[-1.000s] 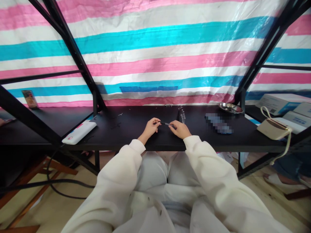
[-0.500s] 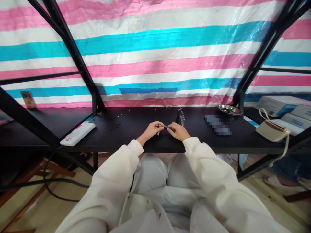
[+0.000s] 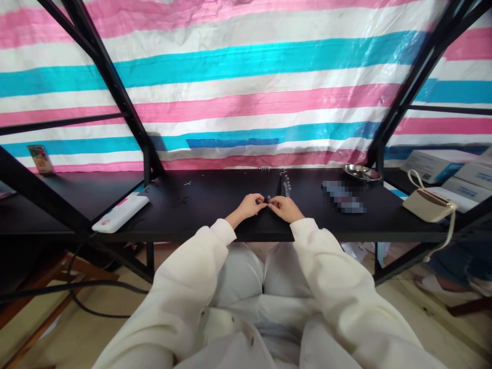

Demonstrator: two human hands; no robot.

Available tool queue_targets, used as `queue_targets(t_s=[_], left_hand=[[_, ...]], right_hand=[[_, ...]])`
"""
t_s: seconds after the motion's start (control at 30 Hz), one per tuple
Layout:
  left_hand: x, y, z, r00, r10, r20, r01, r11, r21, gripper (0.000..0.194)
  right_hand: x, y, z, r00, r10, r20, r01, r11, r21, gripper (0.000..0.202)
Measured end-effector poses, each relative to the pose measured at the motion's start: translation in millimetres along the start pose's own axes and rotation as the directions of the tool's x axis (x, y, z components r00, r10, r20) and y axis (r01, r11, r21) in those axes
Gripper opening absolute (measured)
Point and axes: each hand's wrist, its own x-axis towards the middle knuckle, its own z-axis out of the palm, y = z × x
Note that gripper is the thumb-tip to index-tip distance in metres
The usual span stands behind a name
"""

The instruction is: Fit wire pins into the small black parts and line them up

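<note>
My left hand [image 3: 251, 205] and my right hand [image 3: 285, 207] meet over the front part of the black table [image 3: 200, 215]. Between their fingertips is a small dark piece [image 3: 268, 200], pinched from both sides; its kind is too small to make out. Just beyond my right hand stands a row of small grey round-topped pieces [image 3: 286, 184] beside a dark strip. More small grey pieces [image 3: 264, 168] lie at the table's back edge, near a thin white scrap [image 3: 283, 170].
A white case [image 3: 122, 212] lies at the left, with dark thin bits near it. At the right are a blurred-out flat object [image 3: 343, 197], a round metal dish [image 3: 361, 172] and a beige pouch [image 3: 428, 205]. Black frame posts [image 3: 148, 148] rise on both sides before a striped sheet [image 3: 246, 102].
My left hand has shifted right, closer to my right hand. The dark piece has turned from lying lengthwise between the hands to a more upright pose. The view has moved slightly.
</note>
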Motion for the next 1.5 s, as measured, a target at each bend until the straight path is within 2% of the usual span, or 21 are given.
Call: queue_targets(t_s=[0.1, 0.2, 0.33, 0.43, 0.57, 0.73, 0.83, 1.1, 1.27, 1.5], left_hand=[[6, 3, 9.0, 0.998, 0.041, -0.053, -0.039, 0.998, 0.042, 0.018], [14, 8, 22.5, 0.992, 0.059, -0.115, -0.047, 0.994, 0.101, 0.017], [26, 15, 40.7, 0.978, 0.068, -0.196, -0.031, 0.982, 0.184, 0.015], [31, 19, 49.5, 0.975, 0.027, -0.223, 0.023, 0.976, 0.218, 0.016], [32, 22, 54.5, 0.971, -0.047, -0.234, 0.12, 0.945, 0.305, 0.018], [29, 24, 58.1, 0.976, -0.079, -0.204, 0.168, 0.868, 0.467, 0.022], [25, 25, 59.8, 0.97, -0.091, -0.225, 0.195, 0.846, 0.496, 0.026], [18, 23, 59.4, 0.971, -0.03, -0.238, 0.145, 0.865, 0.48, 0.03], [17, 23, 61.4, 0.977, 0.015, -0.212, 0.095, 0.861, 0.5, 0.033], [13, 29, 61.6, 0.967, 0.072, -0.244, 0.057, 0.873, 0.484, 0.042]], right_hand=[[-5, 9, -9, 0.982, 0.134, -0.13, -0.127, 0.99, 0.058, 0.021], [-11, 16, -17, 0.935, 0.291, -0.203, -0.292, 0.956, 0.025, 0.018], [-14, 17, -24, 0.847, 0.474, -0.239, -0.501, 0.863, -0.065, 0.02], [-13, 14, -25, 0.817, 0.533, -0.219, -0.567, 0.811, -0.142, 0.022], [-12, 11, -25, 0.81, 0.558, -0.179, -0.585, 0.782, -0.212, 0.022], [-13, 10, -24, 0.811, 0.562, -0.162, -0.585, 0.771, -0.252, 0.023], [-15, 11, -23, 0.819, 0.546, -0.176, -0.573, 0.775, -0.265, 0.025], [-19, 14, -19, 0.845, 0.491, -0.213, -0.534, 0.797, -0.282, 0.028], [-19, 13, -19, 0.842, 0.496, -0.21, -0.538, 0.794, -0.281, 0.027], [-18, 10, -20, 0.833, 0.52, -0.187, -0.553, 0.783, -0.284, 0.029]])
